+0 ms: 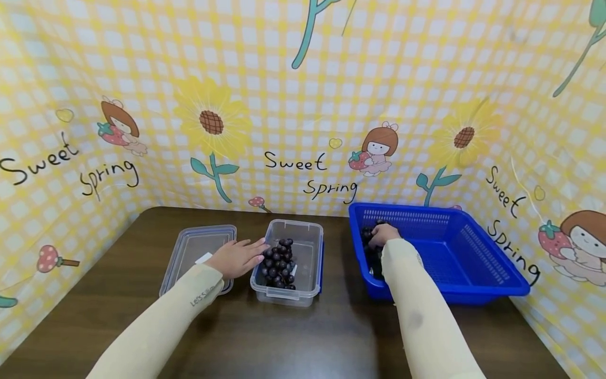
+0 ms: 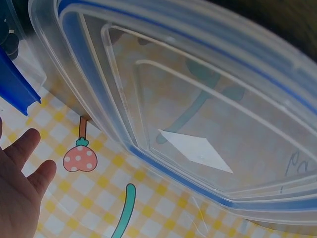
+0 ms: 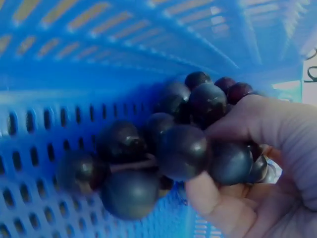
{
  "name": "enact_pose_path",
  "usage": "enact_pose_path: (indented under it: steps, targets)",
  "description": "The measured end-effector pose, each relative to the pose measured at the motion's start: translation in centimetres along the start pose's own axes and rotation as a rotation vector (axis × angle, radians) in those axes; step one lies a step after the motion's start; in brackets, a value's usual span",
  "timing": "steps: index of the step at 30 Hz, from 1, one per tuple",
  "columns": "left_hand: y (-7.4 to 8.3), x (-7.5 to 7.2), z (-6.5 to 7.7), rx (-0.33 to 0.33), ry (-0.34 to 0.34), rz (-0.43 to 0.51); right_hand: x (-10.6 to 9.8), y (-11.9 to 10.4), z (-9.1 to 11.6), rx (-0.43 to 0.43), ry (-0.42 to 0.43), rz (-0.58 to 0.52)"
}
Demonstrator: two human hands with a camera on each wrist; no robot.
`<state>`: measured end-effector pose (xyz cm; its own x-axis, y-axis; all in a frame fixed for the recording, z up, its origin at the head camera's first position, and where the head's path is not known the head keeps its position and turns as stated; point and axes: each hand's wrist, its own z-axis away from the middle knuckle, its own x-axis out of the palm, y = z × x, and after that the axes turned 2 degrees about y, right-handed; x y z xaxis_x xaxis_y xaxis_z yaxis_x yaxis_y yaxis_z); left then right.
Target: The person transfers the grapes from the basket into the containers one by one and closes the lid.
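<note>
My right hand [image 1: 384,235] reaches into the left end of a blue basket [image 1: 478,252]. In the right wrist view its thumb and fingers [image 3: 247,119] curl round a bunch of dark grapes [image 3: 183,151] against the slotted wall. The left hand [image 1: 236,258], fingers spread and straight, rests at the left rim of a clear plastic box [image 1: 307,263]. Inside that box lies another bunch of dark grapes [image 1: 278,263]. Under the left forearm is the box's clear lid [image 1: 189,250], with a white label; the left wrist view shows its blue seal [image 2: 173,181].
All of it stands on a dark brown table [image 1: 303,337]. A yellow checked cloth [image 1: 284,105] with printed flowers and figures rises behind and at both sides. A strip of table separates the clear box from the basket.
</note>
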<state>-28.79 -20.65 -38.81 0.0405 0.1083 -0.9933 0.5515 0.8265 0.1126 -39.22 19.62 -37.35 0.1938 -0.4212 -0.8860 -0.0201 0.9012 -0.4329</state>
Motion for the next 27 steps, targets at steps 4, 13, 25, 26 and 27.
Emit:
enact_pose_path:
  steps: [4,13,25,26,27]
  targets:
    - [-0.1,-0.2,-0.1,0.001,0.012,0.000,-1.3,0.3,0.4,0.025,0.030,-0.022]
    - [-0.4,0.3,-0.2,0.026,0.014,0.002,-5.8,-0.2,2.6,0.087,-0.009,-0.301]
    - [-0.3,0.1,-0.1,0.019,0.010,0.004,-10.9,-4.3,5.4,0.065,-0.025,-0.332]
    - [-0.3,0.2,-0.2,0.020,0.009,0.007,-11.0,-4.4,5.6,0.056,-0.024,-0.331]
    - [-0.3,0.2,-0.3,0.021,0.008,0.010,-11.0,-4.5,5.7,0.047,-0.022,-0.333]
